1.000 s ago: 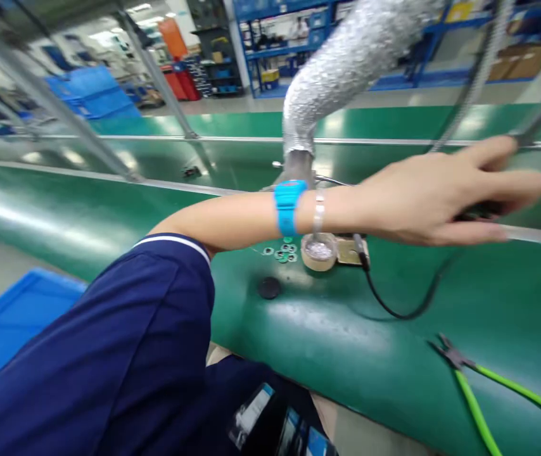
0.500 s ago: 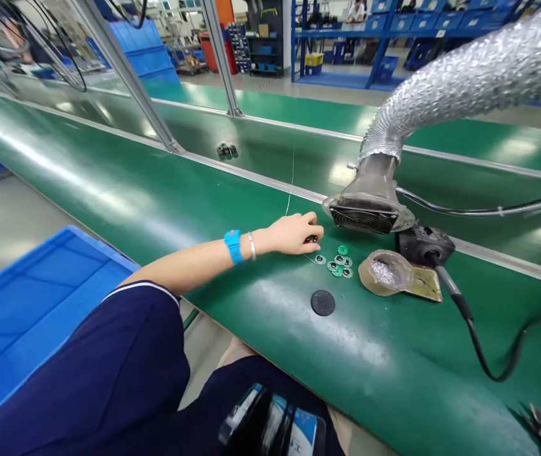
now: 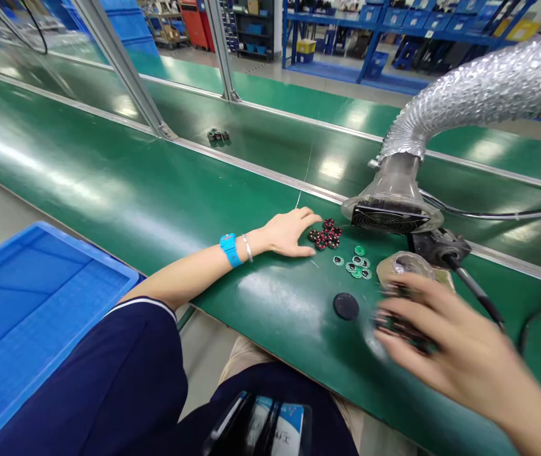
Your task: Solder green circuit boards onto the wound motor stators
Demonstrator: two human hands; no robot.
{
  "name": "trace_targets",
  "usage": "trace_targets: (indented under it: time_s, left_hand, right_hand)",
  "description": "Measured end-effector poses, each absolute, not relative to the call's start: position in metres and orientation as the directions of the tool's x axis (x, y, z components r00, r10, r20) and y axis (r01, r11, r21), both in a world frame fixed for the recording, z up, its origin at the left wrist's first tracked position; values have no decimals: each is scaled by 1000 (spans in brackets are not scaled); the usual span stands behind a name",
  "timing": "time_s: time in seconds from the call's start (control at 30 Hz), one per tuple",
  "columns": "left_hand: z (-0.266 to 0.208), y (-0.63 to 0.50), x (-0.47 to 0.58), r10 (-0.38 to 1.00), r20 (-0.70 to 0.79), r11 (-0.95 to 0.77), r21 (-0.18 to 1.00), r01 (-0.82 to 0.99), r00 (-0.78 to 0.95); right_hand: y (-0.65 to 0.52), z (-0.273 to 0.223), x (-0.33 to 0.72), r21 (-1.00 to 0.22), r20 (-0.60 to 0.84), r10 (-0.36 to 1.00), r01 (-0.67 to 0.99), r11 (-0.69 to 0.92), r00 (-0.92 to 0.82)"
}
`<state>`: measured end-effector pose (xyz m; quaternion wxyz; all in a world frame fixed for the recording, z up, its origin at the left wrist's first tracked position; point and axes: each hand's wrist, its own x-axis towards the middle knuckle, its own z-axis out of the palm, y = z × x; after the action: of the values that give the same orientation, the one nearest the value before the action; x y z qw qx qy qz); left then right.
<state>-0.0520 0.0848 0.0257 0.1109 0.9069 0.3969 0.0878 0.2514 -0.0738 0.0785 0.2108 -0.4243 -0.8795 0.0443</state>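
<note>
My left hand [image 3: 292,234] rests on the green bench with its fingers apart. Just beyond its fingertips is a cluster of small dark round parts [image 3: 325,234] with red marks. My right hand [image 3: 441,335], smeared by motion, comes in from the right with its fingers curled round several small dark parts [image 3: 401,326], whose details are blurred. Between the hands lie small green and clear discs with dark centres [image 3: 358,266]. Nearer to me sits a flat black disc [image 3: 346,306]. A tape-roll-like ring [image 3: 401,263] with silvery material inside is partly covered by my right hand.
A fume extractor hood [image 3: 391,209] on a silver flexible duct [image 3: 479,82] hangs over the bench. Beside it is a soldering iron holder [image 3: 441,247] with a cable. A blue bin [image 3: 52,316] stands at the left. More small dark parts [image 3: 218,135] lie behind the metal rail.
My left hand has opened, and the cluster of dark round parts now shows beside it. My right hand has come into view holding dark parts. The view has shifted slightly.
</note>
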Motion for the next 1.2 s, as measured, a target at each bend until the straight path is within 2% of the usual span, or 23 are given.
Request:
trace_targets:
  time_s: [0.07, 0.17, 0.33, 0.47, 0.57, 0.7, 0.93, 1.0, 1.13, 1.2]
  left_hand:
    - [24, 82, -73, 756, 33, -639, 255, 726, 654]
    - [22, 76, -105, 747, 6, -646, 243, 724, 665]
    - [23, 70, -149, 749, -17, -635, 269, 724, 663]
    - [27, 72, -169, 688, -137, -639, 351, 684, 713]
    - [32, 73, -173, 659, -231, -593, 426, 683, 716]
    - [37, 71, -171, 669, -277, -540, 456, 707, 690]
    - [39, 71, -169, 668, -310, -510, 470, 720, 676]
    - [39, 71, -169, 665, -312, -510, 473, 719, 678]
    - [38, 73, -171, 660, -315, -508, 482, 714, 682]
    - [39, 73, -170, 653, -318, -509, 488, 709, 688]
  right_hand:
    - [-41, 55, 195, -215, 245, 641, 604, 767, -727]
    - [-3, 19, 133, -175, 180, 611, 587, 791, -770]
    - [28, -12, 96, -89, 207, 699, 698, 710, -685]
    - [36, -12, 91, -16, 267, 758, 784, 620, -594]
    - [40, -8, 88, 46, 298, 759, 803, 594, -579]
    - [54, -6, 82, 112, 293, 741, 791, 601, -604]
    - [73, -2, 67, 128, 324, 837, 897, 423, -441]
    - [65, 0, 68, 124, 333, 818, 882, 454, -468]
    - [57, -2, 78, 139, 322, 693, 756, 640, -646]
    - [63, -4, 82, 145, 322, 675, 739, 658, -664]
